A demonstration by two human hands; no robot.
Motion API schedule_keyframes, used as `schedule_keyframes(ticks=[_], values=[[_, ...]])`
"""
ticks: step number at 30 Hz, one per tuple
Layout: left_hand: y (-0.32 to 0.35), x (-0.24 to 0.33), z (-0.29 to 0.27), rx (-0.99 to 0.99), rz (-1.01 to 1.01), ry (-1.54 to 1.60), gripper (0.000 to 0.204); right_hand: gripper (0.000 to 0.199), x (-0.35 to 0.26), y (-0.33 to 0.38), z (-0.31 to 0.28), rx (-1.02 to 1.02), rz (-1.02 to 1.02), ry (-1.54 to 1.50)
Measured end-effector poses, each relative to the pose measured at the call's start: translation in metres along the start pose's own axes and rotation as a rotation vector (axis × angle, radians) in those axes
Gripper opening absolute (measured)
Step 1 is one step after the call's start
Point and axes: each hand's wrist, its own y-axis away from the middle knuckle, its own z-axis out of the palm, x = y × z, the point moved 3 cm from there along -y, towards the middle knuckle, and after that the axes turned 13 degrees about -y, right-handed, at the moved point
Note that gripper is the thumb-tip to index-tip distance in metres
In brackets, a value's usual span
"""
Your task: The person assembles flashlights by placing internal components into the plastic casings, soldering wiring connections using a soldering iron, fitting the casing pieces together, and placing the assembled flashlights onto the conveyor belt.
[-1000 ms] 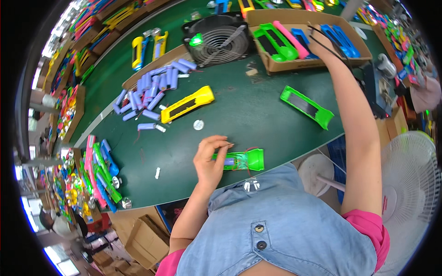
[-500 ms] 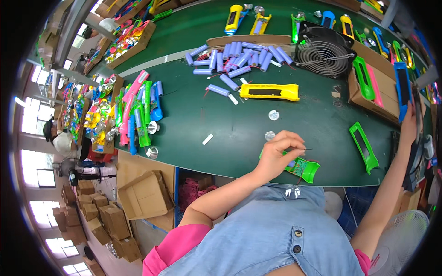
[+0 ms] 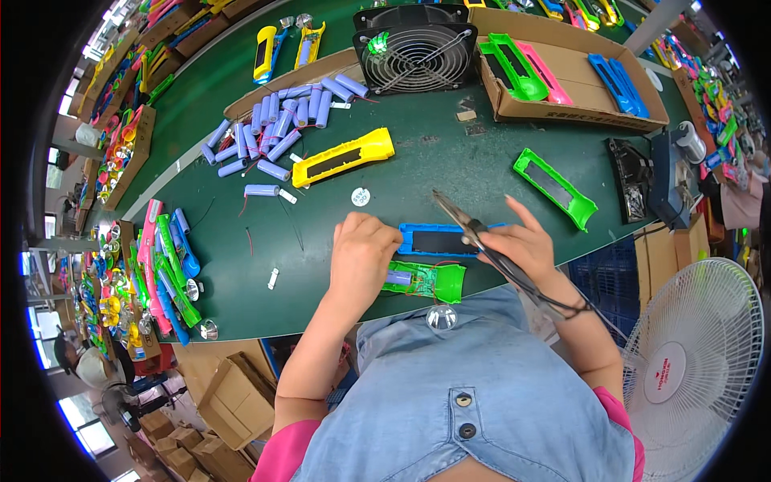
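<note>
In my right hand point(image 3: 522, 245) is a soldering iron point(image 3: 458, 215), its metal tip pointing up and to the left, its black cord running down past the wrist. The right index finger is raised. A blue plastic casing half point(image 3: 434, 239) with a dark panel lies below the tip. My left hand point(image 3: 360, 251) is closed at the casing's left end, its fingertips partly hidden. Just nearer to me sits a green casing half point(image 3: 450, 283) with a circuit board and a purple battery cell point(image 3: 397, 278); its left end is under the left hand. A round reflector point(image 3: 442, 318) hangs at its edge.
Purple cells point(image 3: 277, 128) are heaped behind a yellow casing half point(image 3: 344, 157). A black fan point(image 3: 418, 60) and a carton point(image 3: 578, 112) of casings stand at the back. A green casing half point(image 3: 554, 189) and a stand point(image 3: 630, 181) lie right; assembled lights point(image 3: 165, 273) pile left.
The blue casing half has come from the right side to beside the green one. My right hand has let go of it and taken the soldering iron. The view has swung right.
</note>
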Motion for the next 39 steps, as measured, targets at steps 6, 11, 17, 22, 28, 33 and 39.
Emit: schedule_keyframes(ticks=[6, 11, 17, 22, 28, 33, 39], values=[[-0.007, 0.01, 0.011, -0.208, 0.08, -0.03, 0.002, 0.021, -0.017, 0.029, 0.007, 0.369, 0.379, -0.249], [-0.012, 0.01, 0.021, -0.317, 0.116, -0.224, 0.002, 0.014, 0.007, 0.035, 0.021, 0.663, 0.872, -0.882], [-0.014, 0.012, 0.023, -0.342, 0.124, -0.276, 0.003, 0.014, 0.01, 0.029, 0.028, 0.6, 0.964, -0.875], [-0.014, 0.013, 0.023, -0.339, 0.113, -0.276, 0.003, 0.015, 0.011, 0.029, 0.031, 0.557, 0.943, -0.856], [-0.015, 0.013, 0.023, -0.344, 0.131, -0.273, 0.004, 0.015, 0.011, 0.031, 0.032, 0.544, 0.968, -0.873], [-0.018, 0.017, 0.022, -0.366, 0.149, -0.295, 0.008, 0.017, 0.007, 0.033, 0.027, 0.574, 0.895, -0.903], [-0.017, 0.018, 0.022, -0.376, 0.132, -0.342, 0.008, 0.023, -0.02, 0.036, 0.003, 0.527, 0.617, -0.538]])
